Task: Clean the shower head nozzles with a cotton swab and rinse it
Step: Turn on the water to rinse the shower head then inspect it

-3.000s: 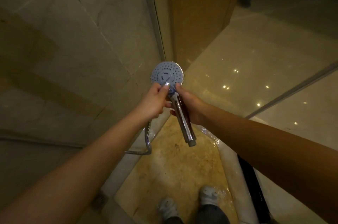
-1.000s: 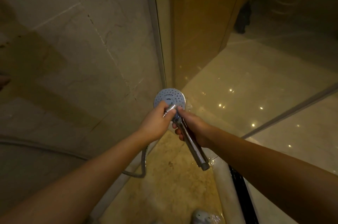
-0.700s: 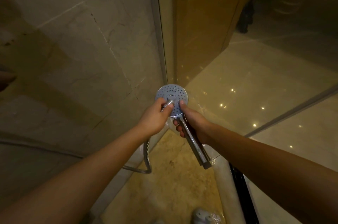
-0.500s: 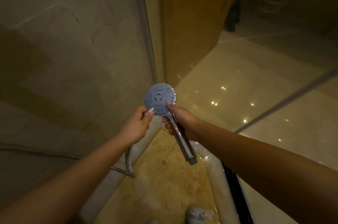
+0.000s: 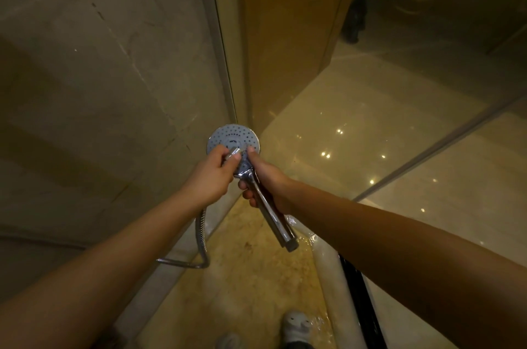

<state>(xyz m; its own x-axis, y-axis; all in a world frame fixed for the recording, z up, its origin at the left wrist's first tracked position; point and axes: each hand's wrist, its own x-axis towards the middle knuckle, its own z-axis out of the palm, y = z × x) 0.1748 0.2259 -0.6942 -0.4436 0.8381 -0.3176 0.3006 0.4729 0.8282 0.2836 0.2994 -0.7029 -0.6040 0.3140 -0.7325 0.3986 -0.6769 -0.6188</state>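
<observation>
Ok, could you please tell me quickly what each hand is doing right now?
Left hand: pinching the cotton swab against the shower head face.
Right hand: gripping the shower head by its handle, thumb on the face.

The lower rim of the round grey-blue perforated shower head (image 5: 233,135) is hidden behind the fingers (image 5: 222,155) of the left hand (image 5: 209,179). The small silvery piece (image 5: 234,151) they pinch is too small to identify. Below the fingers, the ribbed chrome hose (image 5: 200,231) passes behind the forearm, and the pale shoes (image 5: 296,324) are cut off by the bottom edge.

Dim amber light, wide-angle edge distortion
</observation>
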